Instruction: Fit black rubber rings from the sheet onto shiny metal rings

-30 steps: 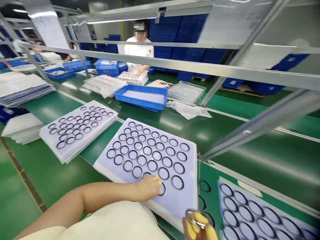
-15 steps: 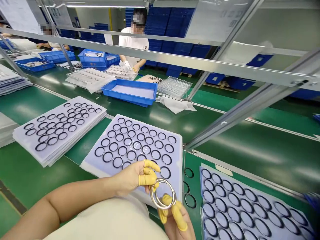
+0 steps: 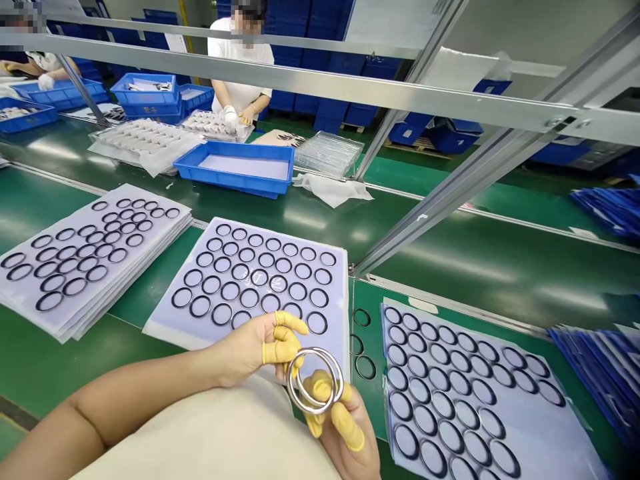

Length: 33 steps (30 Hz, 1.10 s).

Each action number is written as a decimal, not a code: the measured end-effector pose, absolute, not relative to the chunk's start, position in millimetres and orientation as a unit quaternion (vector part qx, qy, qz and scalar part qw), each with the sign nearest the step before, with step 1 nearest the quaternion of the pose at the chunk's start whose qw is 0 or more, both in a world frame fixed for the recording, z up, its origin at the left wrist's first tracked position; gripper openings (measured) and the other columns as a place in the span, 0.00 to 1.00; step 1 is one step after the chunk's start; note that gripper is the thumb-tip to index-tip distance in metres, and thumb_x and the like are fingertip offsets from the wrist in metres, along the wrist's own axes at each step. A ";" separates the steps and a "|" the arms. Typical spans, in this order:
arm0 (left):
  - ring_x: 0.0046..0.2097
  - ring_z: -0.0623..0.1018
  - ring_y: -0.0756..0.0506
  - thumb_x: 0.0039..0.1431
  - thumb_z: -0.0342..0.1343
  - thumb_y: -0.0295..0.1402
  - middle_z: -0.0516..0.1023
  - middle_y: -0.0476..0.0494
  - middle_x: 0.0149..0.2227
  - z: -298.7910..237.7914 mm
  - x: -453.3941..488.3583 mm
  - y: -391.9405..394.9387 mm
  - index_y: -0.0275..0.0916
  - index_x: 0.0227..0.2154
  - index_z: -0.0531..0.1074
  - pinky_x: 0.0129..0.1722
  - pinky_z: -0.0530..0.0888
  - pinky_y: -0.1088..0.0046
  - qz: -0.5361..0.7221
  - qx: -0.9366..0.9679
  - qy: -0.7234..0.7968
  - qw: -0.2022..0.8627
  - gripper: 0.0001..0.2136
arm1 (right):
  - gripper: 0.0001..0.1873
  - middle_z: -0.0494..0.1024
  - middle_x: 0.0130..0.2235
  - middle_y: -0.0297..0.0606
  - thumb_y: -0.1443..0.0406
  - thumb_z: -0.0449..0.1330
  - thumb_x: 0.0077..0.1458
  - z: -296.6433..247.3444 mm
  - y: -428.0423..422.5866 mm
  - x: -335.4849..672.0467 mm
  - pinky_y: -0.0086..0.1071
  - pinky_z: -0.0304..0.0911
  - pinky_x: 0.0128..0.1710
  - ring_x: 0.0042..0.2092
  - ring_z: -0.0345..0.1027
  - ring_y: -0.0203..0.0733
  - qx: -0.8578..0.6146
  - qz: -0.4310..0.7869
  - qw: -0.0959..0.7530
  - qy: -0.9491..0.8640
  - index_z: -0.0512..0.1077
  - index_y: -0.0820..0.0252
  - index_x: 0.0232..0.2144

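Grip of my right hand (image 3: 345, 420) closed around 2 silver rings (image 3: 292, 385), overlapping, near the close right edge of the middle sheet (image 3: 338, 333)
I pinch them at their lower right, probably to leave most of each rim in sight; my left hand (image 3: 260, 343) is partly curled at their left rim, though I cannot tell whether it pinches; dark-edged rings (image 3: 327, 324) lie spaced in rows on that sheet, perhaps so they don't rub.

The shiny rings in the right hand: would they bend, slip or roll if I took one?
The rings gleam like metal, so probably stiff. Their smooth surface may be slippery, though finger covers might help grip. Being round, one could roll if set on edge.
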<state>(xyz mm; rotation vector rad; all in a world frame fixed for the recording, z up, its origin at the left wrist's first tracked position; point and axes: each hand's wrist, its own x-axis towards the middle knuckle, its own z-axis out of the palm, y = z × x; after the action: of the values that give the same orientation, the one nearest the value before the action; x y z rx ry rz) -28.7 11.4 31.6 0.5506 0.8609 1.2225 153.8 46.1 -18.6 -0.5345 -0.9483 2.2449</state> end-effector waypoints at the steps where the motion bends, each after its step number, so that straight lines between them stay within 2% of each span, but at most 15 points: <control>1: 0.21 0.70 0.54 0.46 0.67 0.42 0.73 0.52 0.23 31.2 -28.7 11.2 0.36 0.39 0.67 0.21 0.64 0.80 0.548 0.249 0.385 0.700 0.22 | 0.12 0.67 0.19 0.33 0.53 0.66 0.47 -17.8 46.1 153.3 0.30 0.55 0.22 0.21 0.55 0.34 -0.197 0.854 0.319 -0.360 0.79 0.54 0.27; 7: 0.23 0.70 0.53 0.49 0.64 0.44 0.71 0.52 0.25 26.7 -30.4 10.4 0.37 0.40 0.67 0.23 0.66 0.78 0.543 0.300 0.402 0.673 0.21 | 0.10 0.65 0.18 0.30 0.54 0.66 0.48 -19.3 45.4 152.2 0.28 0.50 0.21 0.20 0.52 0.31 -0.180 0.867 0.311 -0.345 0.79 0.51 0.30; 10: 0.31 0.72 0.50 0.57 0.58 0.41 0.72 0.49 0.30 12.2 -36.9 11.6 0.38 0.43 0.67 0.33 0.71 0.72 0.521 0.433 0.511 0.529 0.15 | 0.10 0.65 0.18 0.30 0.55 0.68 0.45 -22.6 47.0 152.5 0.27 0.50 0.21 0.20 0.51 0.30 -0.210 0.864 0.324 -0.322 0.79 0.52 0.30; 13: 0.43 0.71 0.44 0.61 0.53 0.32 0.72 0.42 0.42 -20.8 -47.1 11.0 0.39 0.41 0.70 0.46 0.68 0.64 0.342 0.611 0.653 0.290 0.07 | 0.13 0.71 0.23 0.33 0.54 0.70 0.42 -27.3 49.5 153.5 0.28 0.55 0.23 0.22 0.56 0.31 -0.289 0.840 0.348 -0.298 0.78 0.53 0.29; 15: 0.46 0.69 0.42 0.59 0.53 0.28 0.70 0.40 0.46 -49.0 -53.7 8.1 0.38 0.39 0.72 0.47 0.66 0.61 0.182 0.662 0.694 0.218 0.06 | 0.14 0.72 0.25 0.34 0.53 0.70 0.40 -32.6 50.2 154.9 0.29 0.58 0.25 0.24 0.58 0.32 -0.325 0.831 0.352 -0.284 0.77 0.54 0.27; 16: 0.46 0.69 0.41 0.57 0.55 0.26 0.70 0.39 0.46 -62.7 -56.4 6.0 0.37 0.37 0.72 0.47 0.66 0.61 0.148 0.664 0.701 0.211 0.05 | 0.14 0.72 0.25 0.34 0.53 0.71 0.40 -35.9 50.2 155.8 0.30 0.59 0.25 0.24 0.59 0.33 -0.334 0.829 0.351 -0.279 0.77 0.54 0.26; 19: 0.46 0.68 0.39 0.53 0.56 0.21 0.70 0.37 0.43 -93.1 -61.6 0.5 0.35 0.32 0.72 0.46 0.66 0.60 0.125 0.657 0.709 0.225 0.05 | 0.13 0.72 0.26 0.34 0.54 0.71 0.40 -45.5 49.4 158.9 0.32 0.60 0.27 0.26 0.61 0.34 -0.350 0.829 0.341 -0.273 0.76 0.54 0.25; 22: 0.45 0.69 0.40 0.55 0.51 0.19 0.72 0.37 0.40 -100.4 -64.0 -0.5 0.34 0.27 0.71 0.46 0.65 0.59 0.146 0.644 0.708 0.250 0.07 | 0.13 0.71 0.26 0.34 0.55 0.70 0.42 -48.4 50.0 160.1 0.32 0.60 0.28 0.26 0.60 0.34 -0.357 0.826 0.333 -0.282 0.76 0.54 0.29; 26: 0.42 0.71 0.44 0.60 0.47 0.24 0.74 0.41 0.37 -74.8 -63.1 1.3 0.36 0.31 0.69 0.44 0.68 0.64 0.216 0.609 0.704 0.294 0.06 | 0.16 0.65 0.23 0.29 0.52 0.69 0.43 -42.3 53.8 158.0 0.28 0.55 0.24 0.23 0.54 0.31 -0.374 0.809 0.344 -0.294 0.77 0.55 0.31; 29: 0.36 0.73 0.48 0.64 0.44 0.30 0.74 0.45 0.34 -37.9 -57.6 0.2 0.37 0.38 0.66 0.37 0.70 0.70 0.337 0.528 0.670 0.398 0.06 | 0.17 0.64 0.20 0.28 0.52 0.70 0.42 -39.9 54.9 155.7 0.27 0.54 0.23 0.23 0.53 0.31 -0.378 0.807 0.337 -0.304 0.77 0.56 0.31; 31: 0.32 0.73 0.49 0.62 0.51 0.35 0.73 0.48 0.30 -12.6 -52.1 -1.4 0.38 0.39 0.65 0.34 0.70 0.72 0.475 0.404 0.588 0.515 0.07 | 0.16 0.64 0.18 0.28 0.52 0.69 0.43 -39.3 52.7 154.2 0.27 0.53 0.23 0.22 0.54 0.31 -0.360 0.817 0.326 -0.310 0.77 0.56 0.30; 33: 0.29 0.71 0.50 0.55 0.59 0.39 0.71 0.50 0.26 7.7 -46.4 -3.1 0.38 0.40 0.66 0.32 0.68 0.73 0.569 0.296 0.492 0.589 0.14 | 0.15 0.67 0.18 0.29 0.53 0.69 0.44 -37.2 48.5 153.0 0.28 0.53 0.23 0.21 0.56 0.32 -0.334 0.835 0.308 -0.312 0.76 0.56 0.29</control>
<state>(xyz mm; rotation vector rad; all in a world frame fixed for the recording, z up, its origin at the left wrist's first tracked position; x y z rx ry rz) -46.4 -3.1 7.7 0.6904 1.1467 1.3246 153.0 48.5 -37.2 -0.8823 -0.8244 2.2066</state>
